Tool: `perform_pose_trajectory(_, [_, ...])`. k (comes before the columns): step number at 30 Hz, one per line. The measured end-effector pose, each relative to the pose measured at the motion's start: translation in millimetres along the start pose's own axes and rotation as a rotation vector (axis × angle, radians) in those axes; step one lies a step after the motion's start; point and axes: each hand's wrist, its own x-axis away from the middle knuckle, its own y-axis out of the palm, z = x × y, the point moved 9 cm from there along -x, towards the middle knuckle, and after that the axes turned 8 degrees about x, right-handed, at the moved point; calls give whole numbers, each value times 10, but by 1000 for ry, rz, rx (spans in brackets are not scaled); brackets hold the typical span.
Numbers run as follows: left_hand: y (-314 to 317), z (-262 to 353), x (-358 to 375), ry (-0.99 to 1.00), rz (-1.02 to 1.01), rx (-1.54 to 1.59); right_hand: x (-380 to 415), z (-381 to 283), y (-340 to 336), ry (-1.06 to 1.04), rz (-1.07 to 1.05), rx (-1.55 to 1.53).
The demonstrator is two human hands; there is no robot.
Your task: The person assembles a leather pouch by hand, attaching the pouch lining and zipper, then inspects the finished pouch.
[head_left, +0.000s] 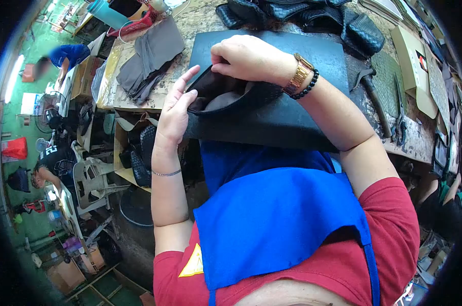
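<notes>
A black leather bag point(261, 97) lies on a dark flat slab point(312, 56), its mouth spread toward me and a dark brownish lining visible inside. At the left end of the mouth, my left hand point(176, 109) grips the rim, with the thumb at the near edge and the fingers stretched along the outside. My right hand point(248, 58) is curled over the far rim, thumb and forefinger pinched at its edge. Whatever finer detail lies between those fingertips is hidden. The bag's right end passes under my right wrist.
Several black woven-leather pieces point(312, 18) lie at the back. A hammer point(373, 99) and scissors point(400, 120) rest on the right. Grey-brown fabric pieces point(154, 56) and a red basket point(139, 23) are at left. Two people point(70, 56) sit beyond, near a plastic chair point(93, 183).
</notes>
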Motion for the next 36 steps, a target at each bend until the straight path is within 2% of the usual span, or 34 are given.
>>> perform_pose_trajectory(7, [-54,-9,-86,-51,-45,15,32,-82,-6,2,56,31])
perform_pose_trajectory(10, [-31,159,-162,-30,41,-323,84,-147,-20,-18,102,30])
perform_pose_trajectory(17, [13,235,-293,-19,-54,-493,357,-67,-248,34,172,35])
perform_pose_trajectory(20, [82,211,-306,44,-130,-451,416,57,-292,114,118,-5])
perform_pose_trajectory(25, [170,138,-319,-19,-222,-184,453,188,-303,275,77,-140])
perform_pose_trajectory(31, [239,145,-276,-42,-231,-138,457,286,-260,298,98,-167])
perform_pose_trajectory(36, [289,132,-271,-62,-272,-101,447,299,-234,356,36,-164])
